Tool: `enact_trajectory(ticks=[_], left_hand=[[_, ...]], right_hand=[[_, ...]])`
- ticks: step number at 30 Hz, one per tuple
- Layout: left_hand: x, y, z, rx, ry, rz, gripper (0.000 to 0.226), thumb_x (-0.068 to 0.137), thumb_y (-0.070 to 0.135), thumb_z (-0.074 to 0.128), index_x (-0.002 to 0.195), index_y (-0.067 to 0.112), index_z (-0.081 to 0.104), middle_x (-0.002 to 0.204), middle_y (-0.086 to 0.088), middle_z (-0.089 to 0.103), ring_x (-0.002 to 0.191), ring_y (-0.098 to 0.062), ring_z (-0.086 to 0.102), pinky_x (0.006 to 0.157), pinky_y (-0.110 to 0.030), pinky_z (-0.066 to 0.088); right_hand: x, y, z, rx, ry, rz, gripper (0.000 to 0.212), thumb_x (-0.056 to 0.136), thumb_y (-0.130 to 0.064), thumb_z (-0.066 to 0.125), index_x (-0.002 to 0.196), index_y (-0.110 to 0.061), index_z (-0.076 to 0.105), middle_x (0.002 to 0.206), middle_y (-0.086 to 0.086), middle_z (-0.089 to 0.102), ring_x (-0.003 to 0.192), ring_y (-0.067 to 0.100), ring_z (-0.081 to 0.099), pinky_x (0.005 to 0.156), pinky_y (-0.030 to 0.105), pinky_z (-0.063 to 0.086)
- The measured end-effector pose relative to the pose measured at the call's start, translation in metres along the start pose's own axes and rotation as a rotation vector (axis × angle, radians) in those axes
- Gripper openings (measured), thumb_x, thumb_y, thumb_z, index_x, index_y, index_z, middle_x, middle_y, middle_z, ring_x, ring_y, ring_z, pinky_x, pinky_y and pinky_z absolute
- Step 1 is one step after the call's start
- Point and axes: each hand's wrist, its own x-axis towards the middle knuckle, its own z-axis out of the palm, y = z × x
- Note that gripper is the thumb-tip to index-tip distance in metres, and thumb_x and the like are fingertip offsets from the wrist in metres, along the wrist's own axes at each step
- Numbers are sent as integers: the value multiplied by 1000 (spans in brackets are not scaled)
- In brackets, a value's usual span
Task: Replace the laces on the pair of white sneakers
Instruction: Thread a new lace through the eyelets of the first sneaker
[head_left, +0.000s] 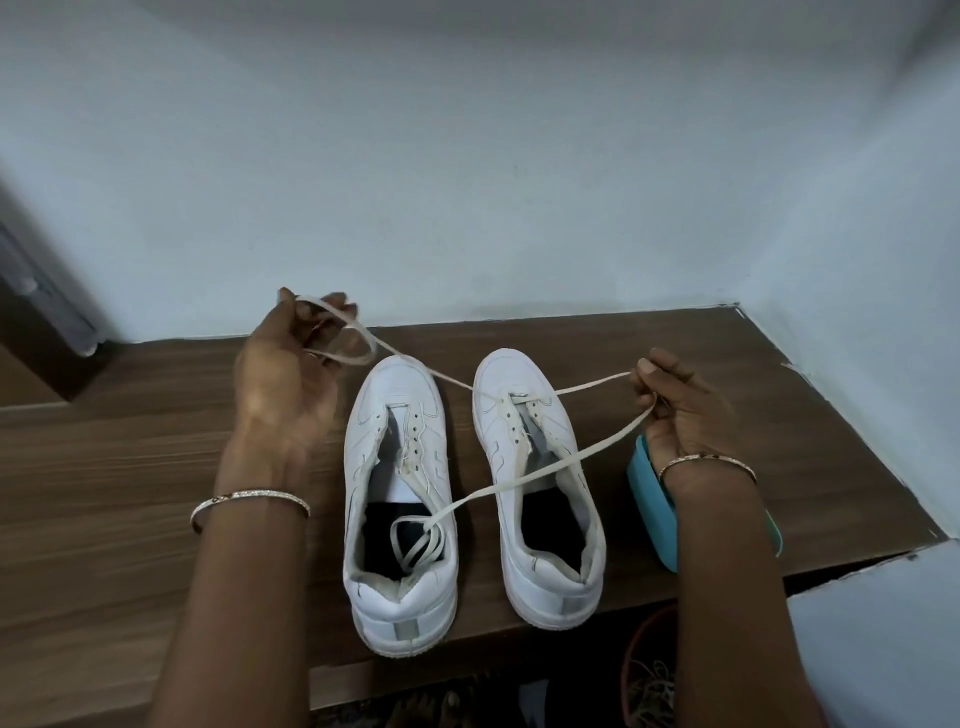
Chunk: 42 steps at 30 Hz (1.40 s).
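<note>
Flat lace (519, 480): light, limp, liable to slip. It is threaded through the lowest eyelets of the right-of-frame sneaker (524, 374), mid-counter (156, 441). Left hand (296, 353) fingers curl round one run; right hand (685, 415) pinches the other. Best gripped near the tips.

No text, label, brand mark, number or sign can be read on the white sneakers (524, 379) or the table (156, 441).

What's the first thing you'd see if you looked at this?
Two white sneakers, the left sneaker and the right sneaker, sit side by side on the brown table. A long white lace runs from the right sneaker's front holes out to the left hand and the right hand, and its tail falls into the left sneaker.
</note>
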Motion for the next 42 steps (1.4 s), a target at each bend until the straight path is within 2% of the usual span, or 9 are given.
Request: enact_trajectory(ticks=[8,12,15,20,23,27,31,34,42], left_hand=[[-16,-38,22,1502,-364,501,41,88,50,60,118,23,62,117,5,67,105,-12,61,87,-33,48],[-33,-55,46,1476,-677,505,26,97,28,64,123,26,68,105,25,69,90,6,56,71,0,32],[-35,-61,47,1387,-642,431,14,98,25,62,94,22,75,66,31,60,68,-4,55,62,-23,37],[-25,-60,37,1413,-496,335,21,101,28,55,91,26,74,78,0,71,67,-14,64,67,-34,51],[-26,-56,38,1214,-579,219,19,100,27,59,112,21,73,101,10,75,81,9,66,73,-14,48],[-34,-64,49,1181,-666,213,20,95,33,68,111,25,75,107,13,75,105,0,67,98,-32,50],[-33,-65,48,1173,-549,248,17,90,40,71,86,24,76,82,-3,75,79,-27,70,75,-42,54],[-31,-61,45,1113,-356,277,12,91,25,72,84,16,73,76,2,72,68,-8,64,62,-21,47],[-9,-49,8,1278,242,294,26,87,36,71,72,16,65,74,-3,67,84,-31,67,71,-34,49]], right_hand=[[-27,9,40,-208,-328,10,18,84,12,66,96,-1,70,83,14,75,71,19,71,55,18,49],[-40,8,57,-325,-507,-16,16,85,8,69,99,0,70,89,14,76,73,16,71,58,18,49],[-41,2,57,-364,-522,-46,19,82,7,71,100,-1,71,90,13,77,76,16,71,58,18,49],[-35,-4,44,-402,-468,-43,21,82,7,72,100,-3,71,95,17,77,80,19,74,59,17,51],[-33,-6,42,-363,-443,-46,24,76,1,76,98,-3,71,97,20,76,83,23,74,62,18,52],[-38,-4,50,-381,-508,-49,30,68,-9,78,97,-4,72,97,18,76,80,17,71,62,18,52],[-36,-5,49,-426,-518,-59,29,68,-11,80,96,-7,73,97,15,78,86,21,71,68,25,50],[-32,-8,41,-455,-483,-50,30,67,-11,81,96,-9,74,95,12,78,83,17,72,62,19,49],[-12,-14,5,-815,-348,-167,22,79,5,78,85,-16,79,82,1,78,72,5,69,65,13,49]])
